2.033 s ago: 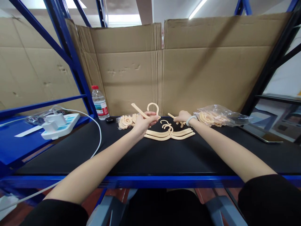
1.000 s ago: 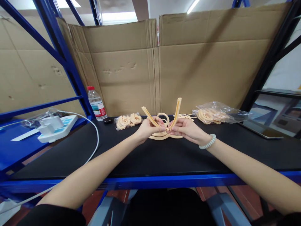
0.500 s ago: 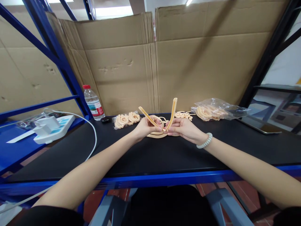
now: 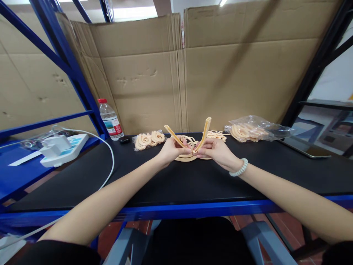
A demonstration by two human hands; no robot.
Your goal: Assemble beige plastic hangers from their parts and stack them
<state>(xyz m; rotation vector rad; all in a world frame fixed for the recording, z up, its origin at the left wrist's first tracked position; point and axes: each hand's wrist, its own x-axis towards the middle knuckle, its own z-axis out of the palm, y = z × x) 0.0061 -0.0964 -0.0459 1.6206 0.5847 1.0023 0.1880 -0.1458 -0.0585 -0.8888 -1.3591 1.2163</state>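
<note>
My left hand (image 4: pixel 172 149) and my right hand (image 4: pixel 213 151) meet above the black shelf top (image 4: pixel 193 180), fingertips almost touching. Each pinches one beige plastic hanger arm: the left arm piece (image 4: pixel 174 136) slants up to the left, the right arm piece (image 4: pixel 205 130) stands nearly upright, and their lower ends come together between my fingers in a V. A small stack of finished beige hangers (image 4: pixel 186 158) lies on the shelf just behind my hands. A beaded bracelet (image 4: pixel 238 168) is on my right wrist.
A clear bag of beige parts (image 4: pixel 255 130) lies at the back right, a smaller bag (image 4: pixel 149 140) at the back left, loose hooks (image 4: pixel 216 135) between them. A water bottle (image 4: pixel 109 119), white power strip (image 4: pixel 62 147) with cable, and cardboard wall (image 4: pixel 179 73) stand behind.
My right hand left the loose parts at the back with an arm piece and came to my left hand. Both pieces now meet end to end in a V.
</note>
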